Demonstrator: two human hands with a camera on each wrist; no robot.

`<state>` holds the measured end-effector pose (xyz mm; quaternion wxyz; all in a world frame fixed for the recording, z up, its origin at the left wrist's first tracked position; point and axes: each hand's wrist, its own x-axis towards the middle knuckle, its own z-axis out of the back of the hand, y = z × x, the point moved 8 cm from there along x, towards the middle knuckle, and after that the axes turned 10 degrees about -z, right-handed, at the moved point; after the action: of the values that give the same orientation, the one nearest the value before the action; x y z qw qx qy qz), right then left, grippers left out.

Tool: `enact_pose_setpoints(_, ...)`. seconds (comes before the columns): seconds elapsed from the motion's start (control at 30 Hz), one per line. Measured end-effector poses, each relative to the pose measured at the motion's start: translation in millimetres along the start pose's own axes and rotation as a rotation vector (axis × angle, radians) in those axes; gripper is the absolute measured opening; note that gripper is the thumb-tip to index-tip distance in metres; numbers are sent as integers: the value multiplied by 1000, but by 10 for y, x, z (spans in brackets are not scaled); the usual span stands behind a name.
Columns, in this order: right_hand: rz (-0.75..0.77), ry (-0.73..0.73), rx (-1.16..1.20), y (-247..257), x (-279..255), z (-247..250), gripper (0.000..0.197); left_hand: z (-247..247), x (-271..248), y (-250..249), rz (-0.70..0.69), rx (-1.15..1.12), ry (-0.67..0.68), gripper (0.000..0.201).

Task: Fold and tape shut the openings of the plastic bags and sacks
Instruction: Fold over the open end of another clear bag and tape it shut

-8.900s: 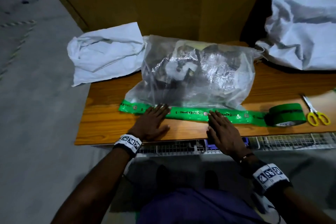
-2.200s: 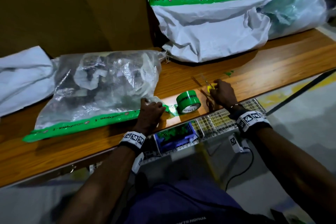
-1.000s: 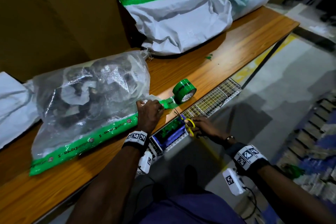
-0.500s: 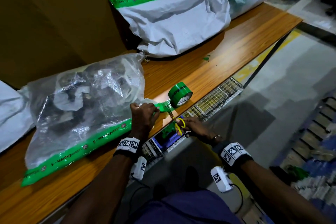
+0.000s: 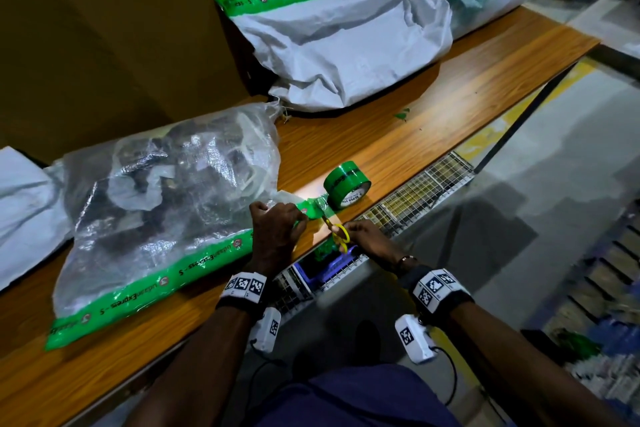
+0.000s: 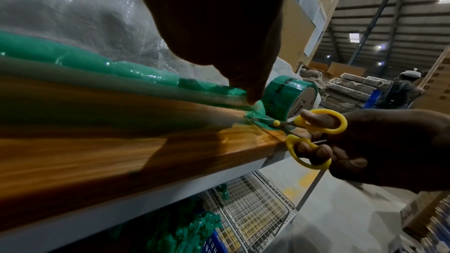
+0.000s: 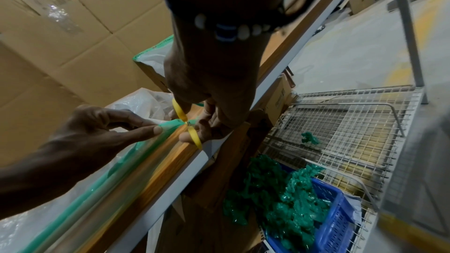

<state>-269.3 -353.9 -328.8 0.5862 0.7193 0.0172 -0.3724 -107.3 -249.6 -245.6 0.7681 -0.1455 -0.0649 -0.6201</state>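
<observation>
Tape (image 5: 145,298) runs along the near folded edge of the clear sack (image 5: 166,204) on the tabletop (image 5: 450,87), its long axis left to right. The left hand (image 5: 277,236) pinches the strip at the sack's right corner. Just right of it, the right hand (image 5: 370,239) grips yellow scissors (image 6: 311,132), blades open across the short bridge of tape leading to the roll (image 5: 347,189) further right.

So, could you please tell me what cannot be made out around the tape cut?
- Scissors blade tips: head view too small, left wrist view blurred; whether the tape is severed is unclear.
- Left hand fingertips: the hand's back hides them in the head view.
- Clear bag contents: crinkled plastic glare.
- Tape roll label: too small.
</observation>
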Motion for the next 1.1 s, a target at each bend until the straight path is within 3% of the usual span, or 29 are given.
enact_pose_setpoints(0.07, 11, -1, 20, 48, 38, -17, 37, 11, -11, 24, 14, -23, -9, 14)
enact_pose_setpoints(0.17, 19, -36, 14, 103, 132, -24, 58, 90, -33, 44, 7, -66, -27, 13)
enact_pose_setpoints(0.27, 24, -74, -55, 175, 169, -20, 43, 201, -81, 53, 2, -111, -62, 12)
enact_pose_setpoints(0.37, 140, -231, -299, 364, 165, 43, 28, 261, -165, 110, 21, -165, -84, 17)
enact_pose_setpoints(0.47, 216, -415, -616, 502, 197, 47, 28, 316, -258, 158, 33, -194, -109, 18)
enact_pose_setpoints(0.67, 216, -455, -973, 558, 132, -217, 22, 406, -352, 184, 73, -200, -153, 20)
enact_pose_setpoints(0.73, 261, -479, -904, 584, 71, -257, 10, 393, -362, 183, 76, -215, -157, 18)
enact_pose_setpoints(0.83, 359, -475, -627, 684, -16, -286, 19, 322, -421, 169, 76, -236, -152, 12)
enact_pose_setpoints(0.9, 302, -421, -523, 719, 23, -365, 19, 257, -474, 146, 82, -262, -153, 12)
enact_pose_setpoints(1.0, 201, -396, -467, 637, 162, -435, 37, 184, -545, 79, 83, -263, -151, 17)
enact_pose_setpoints(1.1, 130, -397, -435, 551, 215, -467, 42, 145, -628, 43, 97, -268, -155, 9)
